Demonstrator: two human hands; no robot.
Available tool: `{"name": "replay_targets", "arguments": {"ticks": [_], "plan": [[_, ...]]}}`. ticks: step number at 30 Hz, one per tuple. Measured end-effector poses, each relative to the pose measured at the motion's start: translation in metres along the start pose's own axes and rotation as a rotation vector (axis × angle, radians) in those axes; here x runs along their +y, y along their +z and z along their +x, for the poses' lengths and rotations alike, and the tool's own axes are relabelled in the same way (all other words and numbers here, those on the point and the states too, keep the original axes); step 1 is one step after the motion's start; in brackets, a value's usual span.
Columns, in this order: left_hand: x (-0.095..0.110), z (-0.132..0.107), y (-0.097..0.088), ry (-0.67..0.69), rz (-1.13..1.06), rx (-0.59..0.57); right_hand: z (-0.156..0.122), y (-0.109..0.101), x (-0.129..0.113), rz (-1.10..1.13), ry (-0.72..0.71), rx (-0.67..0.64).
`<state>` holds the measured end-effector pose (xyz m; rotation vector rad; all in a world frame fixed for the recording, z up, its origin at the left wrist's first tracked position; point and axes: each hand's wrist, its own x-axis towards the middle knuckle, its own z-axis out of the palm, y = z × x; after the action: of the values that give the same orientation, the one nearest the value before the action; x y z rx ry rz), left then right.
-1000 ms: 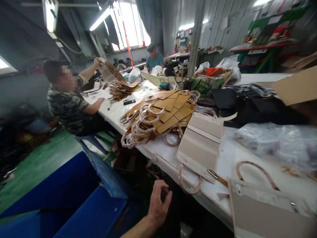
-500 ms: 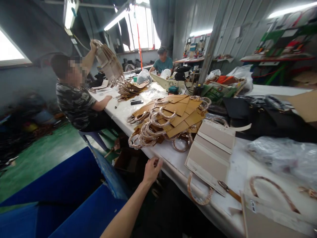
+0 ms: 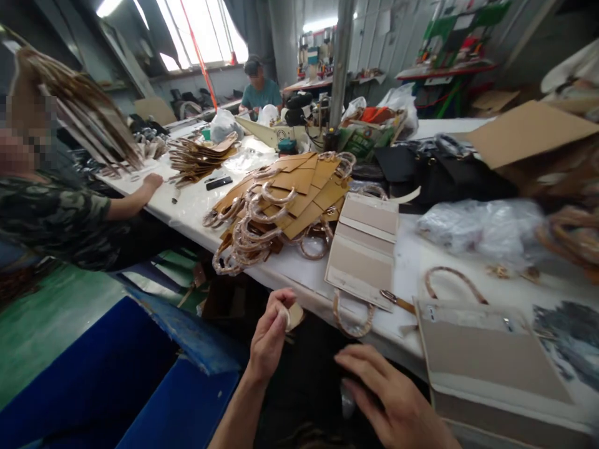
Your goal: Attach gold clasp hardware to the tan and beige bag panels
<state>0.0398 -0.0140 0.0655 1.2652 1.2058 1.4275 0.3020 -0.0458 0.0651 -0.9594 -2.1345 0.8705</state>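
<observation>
My left hand (image 3: 269,337) is raised in front of the table edge, its fingers pressed together; whatever they may hold is too small to make out. A pale rounded scrap shows just beside its fingertips, and I cannot tell if it is touched. Lower right, my right hand (image 3: 386,393) hovers over my dark lap, thumb and fingers apart. A small greyish shiny thing (image 3: 347,399) shows below its thumb. Nearest on the table lie a beige bag panel (image 3: 362,246) with a plastic-wrapped handle (image 3: 353,321), and a second beige panel (image 3: 486,349) beside my right hand.
Brown bag panels (image 3: 304,193) with wrapped handles are heaped mid-table. A blue bin (image 3: 93,368) stands at lower left. One co-worker in camouflage (image 3: 60,218) lifts a bundle of panels (image 3: 84,106); another person (image 3: 262,90) sits behind. Clear plastic (image 3: 482,227) lies right.
My right hand has come into view at lower right. The view has turned right and down. My left hand has turned upright, and the co-worker's bundle has come lower toward the table.
</observation>
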Motion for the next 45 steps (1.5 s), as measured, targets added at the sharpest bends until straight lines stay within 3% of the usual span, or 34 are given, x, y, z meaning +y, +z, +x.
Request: {"name": "replay_targets", "arguments": {"ticks": [5, 8, 11, 16, 26, 29, 35, 38, 41, 45], "plan": [[0.029, 0.001, 0.007, -0.064, -0.328, -0.084, 0.056, 0.001, -0.032, 0.070, -0.003, 0.092], [0.041, -0.001, 0.009, -0.102, -0.314, -0.184, 0.079, 0.005, -0.042, 0.165, -0.023, 0.076], [0.048, -0.001, 0.011, -0.115, -0.277, -0.209, 0.087, 0.010, -0.041, 0.242, -0.020, 0.066], [0.056, 0.002, 0.008, -0.080, -0.393, -0.196, 0.088, 0.013, -0.040, 0.374, -0.017, -0.021], [0.075, 0.008, -0.010, -0.058, -0.307, -0.199, 0.101, 0.029, -0.048, 0.361, -0.033, 0.015], [0.077, 0.005, -0.014, -0.010, -0.328, -0.127, 0.100, 0.033, -0.050, 0.384, -0.026, 0.037], [0.091, 0.008, -0.027, 0.120, -0.532, -0.001, 0.092, 0.052, -0.040, 0.436, 0.081, -0.043], [0.095, 0.012, -0.028, 0.151, -0.562, -0.039, 0.082, 0.071, -0.029, 0.456, 0.171, -0.087], [0.091, 0.014, -0.024, 0.127, -0.584, -0.151, 0.070, 0.093, -0.019, 0.496, 0.247, -0.123], [0.080, 0.013, -0.016, 0.006, -0.481, -0.234, 0.053, 0.115, -0.009, 0.502, 0.287, -0.168]]}}
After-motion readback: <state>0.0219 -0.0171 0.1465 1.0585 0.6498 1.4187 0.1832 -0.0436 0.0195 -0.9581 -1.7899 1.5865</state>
